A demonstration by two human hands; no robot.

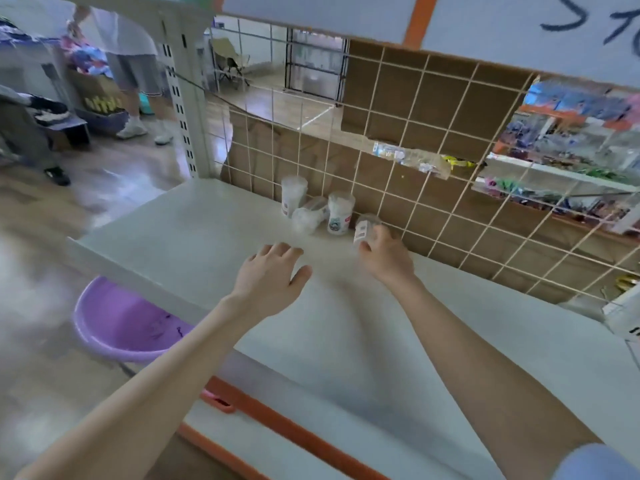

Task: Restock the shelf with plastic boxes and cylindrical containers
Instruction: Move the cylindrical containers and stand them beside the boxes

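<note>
Three clear cylindrical containers stand or lie at the back of the white shelf point(194, 237), against the wire grid. One upright container point(293, 195) is leftmost, a second point(309, 216) lies tipped on its side, and a third point(340, 213) stands upright beside it. My right hand point(386, 256) grips a fourth clear container point(365, 230) with a white label, tilted, just right of the group. My left hand point(273, 275) hovers over the shelf with fingers spread and holds nothing. The picture is blurred.
A wire grid back panel point(415, 140) backed with torn cardboard closes the shelf's rear. A purple plastic basin point(117, 323) sits on the floor under the shelf's left end. A person point(131, 67) stands at the far left by cardboard boxes. Another stocked shelf point(568, 157) shows behind the grid.
</note>
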